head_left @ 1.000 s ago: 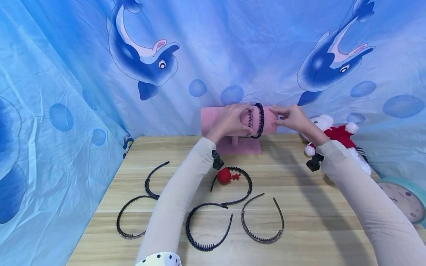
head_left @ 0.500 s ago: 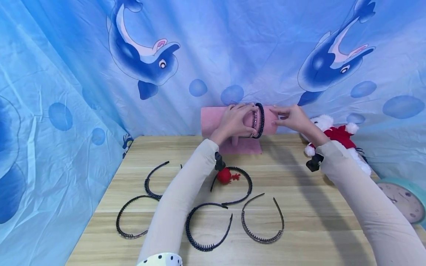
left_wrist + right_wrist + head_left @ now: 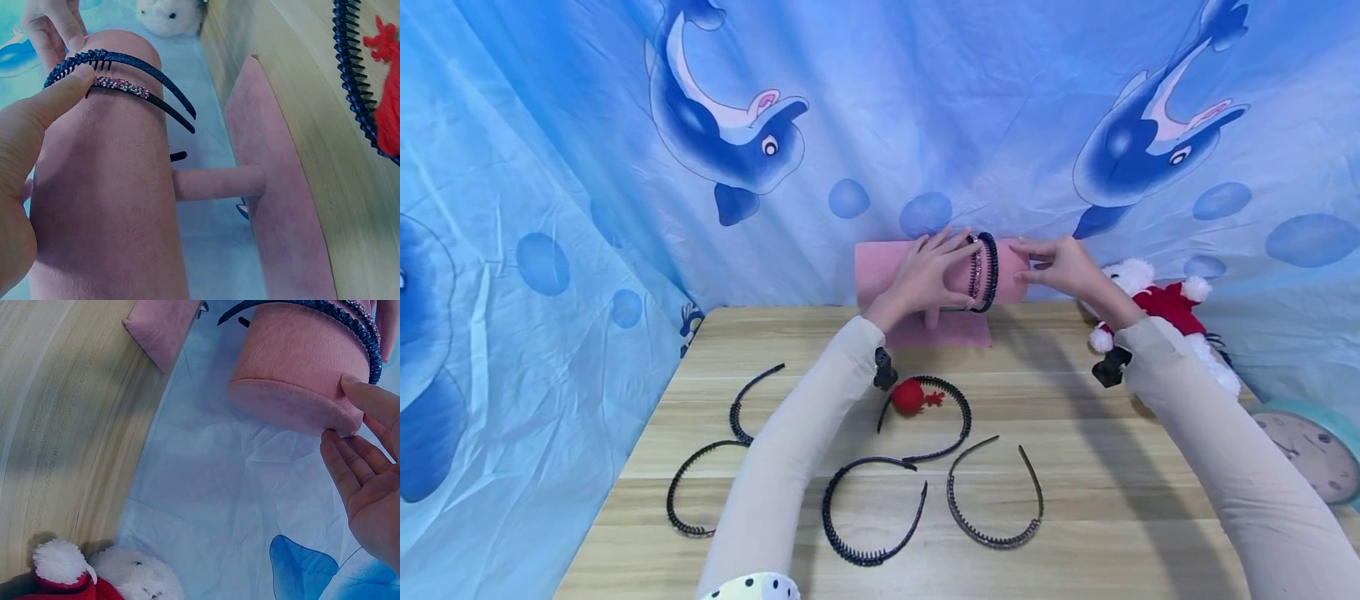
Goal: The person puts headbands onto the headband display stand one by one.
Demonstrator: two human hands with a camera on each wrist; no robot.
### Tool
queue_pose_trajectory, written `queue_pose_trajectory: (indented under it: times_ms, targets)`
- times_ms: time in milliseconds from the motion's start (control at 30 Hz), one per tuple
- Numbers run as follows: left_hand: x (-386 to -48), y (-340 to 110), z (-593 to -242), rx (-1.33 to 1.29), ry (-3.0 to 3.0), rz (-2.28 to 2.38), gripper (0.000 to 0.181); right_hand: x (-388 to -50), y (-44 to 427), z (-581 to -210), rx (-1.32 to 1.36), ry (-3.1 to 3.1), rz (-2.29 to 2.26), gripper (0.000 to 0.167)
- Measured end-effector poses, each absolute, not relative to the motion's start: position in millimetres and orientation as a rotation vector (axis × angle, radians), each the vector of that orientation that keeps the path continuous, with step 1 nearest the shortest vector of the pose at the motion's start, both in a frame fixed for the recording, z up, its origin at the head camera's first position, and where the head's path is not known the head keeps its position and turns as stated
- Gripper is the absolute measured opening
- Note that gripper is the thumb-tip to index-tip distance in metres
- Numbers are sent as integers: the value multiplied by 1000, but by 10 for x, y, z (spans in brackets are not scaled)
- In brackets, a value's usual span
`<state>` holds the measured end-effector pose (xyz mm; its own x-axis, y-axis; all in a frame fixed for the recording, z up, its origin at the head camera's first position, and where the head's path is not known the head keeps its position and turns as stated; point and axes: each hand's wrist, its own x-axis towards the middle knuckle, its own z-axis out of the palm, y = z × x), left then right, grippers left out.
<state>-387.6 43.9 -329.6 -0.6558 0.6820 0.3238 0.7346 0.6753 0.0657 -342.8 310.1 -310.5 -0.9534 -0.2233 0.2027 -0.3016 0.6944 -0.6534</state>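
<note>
A pink padded headband display stand (image 3: 880, 271) stands at the table's back. Around its roll sit a dark blue headband (image 3: 989, 271) and, just left of it, a headband with pink and silver stones (image 3: 122, 85). My left hand (image 3: 921, 279) is over the roll with fingers spread, and its thumb (image 3: 62, 94) touches the bands in the left wrist view; its other fingers are mostly hidden there. My right hand (image 3: 1060, 267) pinches the roll's right end, thumb (image 3: 369, 397) on the side and fingertips at the end rim.
Several dark toothed headbands lie on the wooden table (image 3: 1075, 500), among them a black one (image 3: 850, 557) and a brownish one (image 3: 992, 543). One has a red ball ornament (image 3: 907, 397). A white plush toy in red (image 3: 1172, 308) and a clock (image 3: 1311, 450) stand right.
The stone-set headband has slid right along the roll, up beside the dark blue one, with my left hand. The left fingers have since spread wider. My right hand stays at the roll's end.
</note>
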Motion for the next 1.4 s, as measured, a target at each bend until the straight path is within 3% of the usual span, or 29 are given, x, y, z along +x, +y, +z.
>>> queue_pose_trajectory:
  times_ms: [367,833,1167,1400]
  targets:
    - [-3678,226,-3393,-1201,-2549,-263,85,-3376,3106,-3114,424,-2776,1139,54]
    - [-3199,116,-3665,-1547,-2490,-210,69,-3372,3089,-3031,422,-2771,1073,54]
    - [-2836,128,-4031,-1945,-2540,-562,34,-3414,3087,-3034,414,-2781,1107,55]
    - [-2587,88,-4191,-2141,-2502,-512,20,-3396,3071,-3079,400,-2809,1090,55]
